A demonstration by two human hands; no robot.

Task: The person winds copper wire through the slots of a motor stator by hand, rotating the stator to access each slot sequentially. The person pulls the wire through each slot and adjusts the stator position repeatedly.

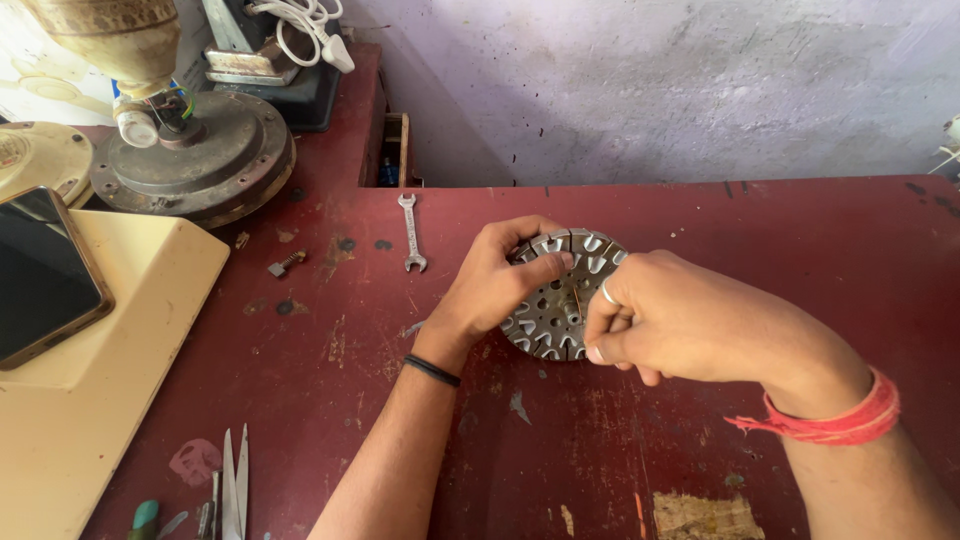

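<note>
A round grey metal slotted core (560, 300), like a motor stator, lies on the dark red table (700, 230). My left hand (497, 280) grips its left edge, with the thumb laid across the top. My right hand (660, 315) is closed over its right side, fingers pinched together at a thin copper-coloured wire (576, 296) that runs across the core. A ring sits on one right finger, a red thread band on the right wrist and a black band on the left wrist.
A small open-ended spanner (411, 232) lies behind the core. A bolt (286, 264) rests to the left. A fan motor housing (195, 155) stands at back left, with a cream casing (110, 330) holding a phone (40, 275). Scissors (235, 490) lie at the front edge.
</note>
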